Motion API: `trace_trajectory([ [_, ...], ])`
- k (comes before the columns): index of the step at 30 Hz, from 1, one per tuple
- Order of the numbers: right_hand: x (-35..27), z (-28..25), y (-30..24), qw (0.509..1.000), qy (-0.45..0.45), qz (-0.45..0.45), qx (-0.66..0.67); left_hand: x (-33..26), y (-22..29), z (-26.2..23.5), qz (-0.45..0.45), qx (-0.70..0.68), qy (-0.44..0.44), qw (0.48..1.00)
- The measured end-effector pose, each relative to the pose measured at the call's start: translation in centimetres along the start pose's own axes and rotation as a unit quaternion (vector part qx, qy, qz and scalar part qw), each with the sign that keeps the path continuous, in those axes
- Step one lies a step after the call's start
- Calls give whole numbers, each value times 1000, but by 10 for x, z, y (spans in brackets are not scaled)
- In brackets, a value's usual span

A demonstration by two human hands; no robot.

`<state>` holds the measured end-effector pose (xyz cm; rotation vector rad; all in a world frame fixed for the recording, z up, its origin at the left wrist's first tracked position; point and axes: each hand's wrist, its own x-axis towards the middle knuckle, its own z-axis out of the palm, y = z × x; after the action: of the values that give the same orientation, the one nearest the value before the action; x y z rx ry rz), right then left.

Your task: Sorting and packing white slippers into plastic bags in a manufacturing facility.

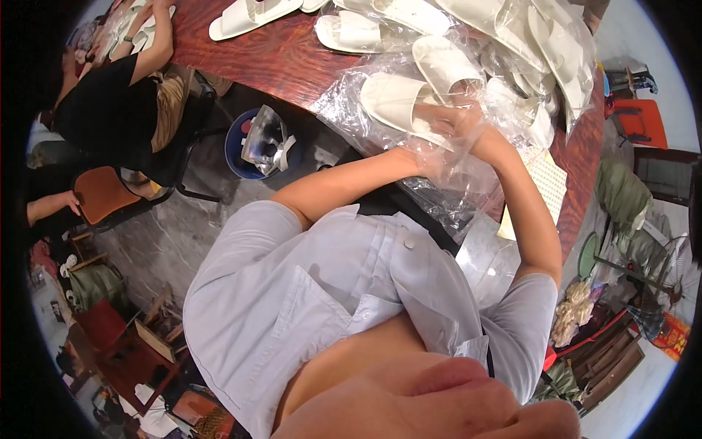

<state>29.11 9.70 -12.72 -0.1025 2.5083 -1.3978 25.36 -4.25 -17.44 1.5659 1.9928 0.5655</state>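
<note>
Two white open-toed slippers lie side by side under my hands at the table's near edge, the left slipper [391,97] and the right slipper [444,64]. Clear plastic film of a bag [344,110] spreads around and over them. My right hand [468,123] reaches across their heel ends, its fingers closed on a slipper. Crinkled film partly covers my left hand [430,155], which is closed on the bag just below the left slipper's heel. The fingertips of that hand are hard to make out.
More white slippers [351,33], some in clear plastic, heap across the far side of the reddish wooden table [241,62]. A yellow printed sheet [545,183] lies by my right forearm. Left stand a blue bin [238,150] and an orange-brown chair [106,194]; another person [110,110] works there.
</note>
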Motion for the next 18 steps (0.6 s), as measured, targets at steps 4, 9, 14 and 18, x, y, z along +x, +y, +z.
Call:
trace_trajectory([
  [4,32,1,12,933,23,-149,-326,15,-25,41,48,-95,49,993],
  [9,11,-3,-1,895,116,-227,-365,26,-50,78,113,-90,257,956],
  [14,-24,-22,30,930,135,-259,-223,27,-49,66,181,-229,356,888],
  [18,-41,-27,23,944,165,-234,-162,20,-66,59,166,-291,318,887],
])
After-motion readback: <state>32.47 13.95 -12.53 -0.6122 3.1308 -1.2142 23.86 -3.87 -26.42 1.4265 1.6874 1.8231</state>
